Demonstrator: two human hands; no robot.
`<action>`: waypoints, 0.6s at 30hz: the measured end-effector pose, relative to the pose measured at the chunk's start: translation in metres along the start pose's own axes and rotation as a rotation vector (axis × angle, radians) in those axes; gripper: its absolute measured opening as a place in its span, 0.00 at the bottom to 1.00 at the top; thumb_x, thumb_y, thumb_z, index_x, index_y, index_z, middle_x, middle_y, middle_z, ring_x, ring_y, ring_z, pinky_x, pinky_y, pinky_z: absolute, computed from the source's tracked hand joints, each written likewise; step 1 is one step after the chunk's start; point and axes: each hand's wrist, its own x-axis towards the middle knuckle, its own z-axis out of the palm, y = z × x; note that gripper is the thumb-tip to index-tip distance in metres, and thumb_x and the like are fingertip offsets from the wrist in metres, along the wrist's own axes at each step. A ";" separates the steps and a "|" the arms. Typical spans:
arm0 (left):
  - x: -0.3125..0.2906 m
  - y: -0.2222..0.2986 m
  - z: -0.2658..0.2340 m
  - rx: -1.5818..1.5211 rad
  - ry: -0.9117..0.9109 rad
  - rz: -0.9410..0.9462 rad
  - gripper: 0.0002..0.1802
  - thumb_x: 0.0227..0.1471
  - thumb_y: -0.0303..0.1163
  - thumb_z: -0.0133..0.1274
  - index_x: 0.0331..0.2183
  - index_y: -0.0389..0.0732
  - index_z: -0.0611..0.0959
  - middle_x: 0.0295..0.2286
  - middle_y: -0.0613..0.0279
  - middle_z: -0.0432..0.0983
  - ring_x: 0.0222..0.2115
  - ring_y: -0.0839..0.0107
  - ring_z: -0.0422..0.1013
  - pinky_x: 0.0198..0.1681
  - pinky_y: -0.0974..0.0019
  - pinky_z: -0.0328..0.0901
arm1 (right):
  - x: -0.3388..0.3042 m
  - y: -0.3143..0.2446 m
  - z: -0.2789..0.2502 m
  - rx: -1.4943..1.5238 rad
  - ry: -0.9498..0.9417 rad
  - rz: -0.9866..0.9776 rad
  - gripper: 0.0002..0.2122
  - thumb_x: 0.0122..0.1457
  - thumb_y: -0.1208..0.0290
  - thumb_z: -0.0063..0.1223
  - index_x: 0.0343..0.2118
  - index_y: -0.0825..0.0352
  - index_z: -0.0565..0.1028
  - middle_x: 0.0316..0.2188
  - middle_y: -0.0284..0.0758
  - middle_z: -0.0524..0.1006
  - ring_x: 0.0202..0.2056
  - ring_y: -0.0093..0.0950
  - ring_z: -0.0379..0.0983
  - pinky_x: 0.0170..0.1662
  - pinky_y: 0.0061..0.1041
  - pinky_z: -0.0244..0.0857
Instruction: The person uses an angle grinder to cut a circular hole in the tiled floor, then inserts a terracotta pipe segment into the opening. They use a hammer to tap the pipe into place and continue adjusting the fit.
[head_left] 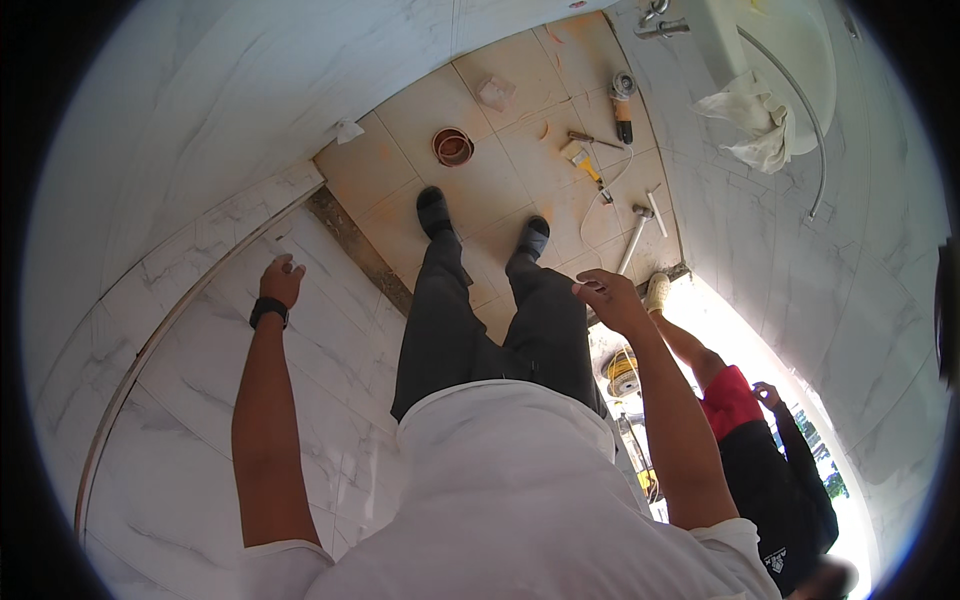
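Note:
My left hand (281, 281), a dark watch on its wrist, is raised close to the marbled wall (330, 370). Its fingers are curled, with a small pale bit showing at the fingertips that is too small to name. In front of my right thigh is my right hand (612, 302), fingers bent inward. A thin whitish edge shows by its thumb; whatever the hand holds is hidden. Beyond it on the tiled floor lie a hammer (634, 237) and a white stick (657, 210).
Farther off lie an angle grinder (622, 105), a screwdriver (597, 140), a yellow-handled brush (584, 163) and a round reddish-brown container (452, 147). A cloth (757, 122) hangs from the white basin (805, 45). Another person (755, 470) stands by the bright doorway at right, near a yellow cable reel (622, 372).

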 end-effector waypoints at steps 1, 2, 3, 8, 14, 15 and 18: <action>0.008 0.016 -0.009 0.000 -0.020 0.007 0.30 0.52 0.38 0.61 0.55 0.36 0.78 0.42 0.46 0.82 0.46 0.54 0.77 0.52 0.59 0.69 | 0.000 0.000 0.005 -0.013 0.024 0.058 0.19 0.58 0.59 0.63 0.44 0.70 0.81 0.35 0.47 0.83 0.41 0.34 0.82 0.45 0.32 0.73; 0.013 0.032 -0.015 -0.042 -0.038 -0.010 0.30 0.52 0.37 0.61 0.55 0.37 0.78 0.42 0.46 0.81 0.47 0.54 0.76 0.53 0.59 0.69 | 0.001 0.003 0.008 0.002 0.053 0.058 0.18 0.58 0.59 0.63 0.44 0.70 0.81 0.35 0.46 0.83 0.41 0.33 0.81 0.46 0.33 0.73; 0.016 0.048 -0.016 -0.068 -0.083 -0.017 0.30 0.52 0.38 0.61 0.55 0.37 0.78 0.41 0.46 0.81 0.46 0.54 0.76 0.52 0.59 0.69 | 0.005 0.009 0.008 0.019 0.078 0.044 0.18 0.58 0.60 0.63 0.43 0.70 0.82 0.34 0.45 0.84 0.41 0.33 0.81 0.46 0.34 0.73; 0.008 0.124 0.051 0.261 0.133 0.579 0.32 0.49 0.39 0.64 0.54 0.37 0.78 0.34 0.50 0.83 0.39 0.54 0.79 0.49 0.58 0.71 | 0.052 0.088 -0.014 -0.292 0.021 0.363 0.23 0.56 0.47 0.61 0.30 0.70 0.85 0.24 0.46 0.81 0.36 0.41 0.81 0.45 0.37 0.73; 0.076 0.239 0.180 0.556 -0.669 0.150 0.29 0.50 0.50 0.61 0.45 0.36 0.83 0.46 0.44 0.78 0.44 0.49 0.76 0.51 0.53 0.69 | 0.192 0.254 -0.022 -0.417 -0.004 0.161 0.30 0.56 0.41 0.57 0.41 0.70 0.82 0.38 0.52 0.82 0.44 0.47 0.79 0.52 0.40 0.71; 0.093 0.250 0.209 0.561 -0.657 0.172 0.29 0.51 0.52 0.60 0.43 0.35 0.84 0.49 0.43 0.75 0.46 0.49 0.75 0.52 0.53 0.69 | 0.223 0.282 -0.025 -0.385 0.030 0.208 0.31 0.56 0.42 0.59 0.44 0.72 0.81 0.40 0.53 0.81 0.45 0.47 0.79 0.52 0.40 0.71; 0.156 0.251 0.287 0.536 -0.299 0.437 0.27 0.47 0.52 0.63 0.37 0.35 0.83 0.47 0.45 0.74 0.46 0.50 0.73 0.51 0.50 0.68 | 0.320 0.359 -0.044 -0.574 0.229 0.128 0.31 0.54 0.44 0.62 0.45 0.74 0.79 0.43 0.56 0.80 0.49 0.48 0.77 0.53 0.39 0.70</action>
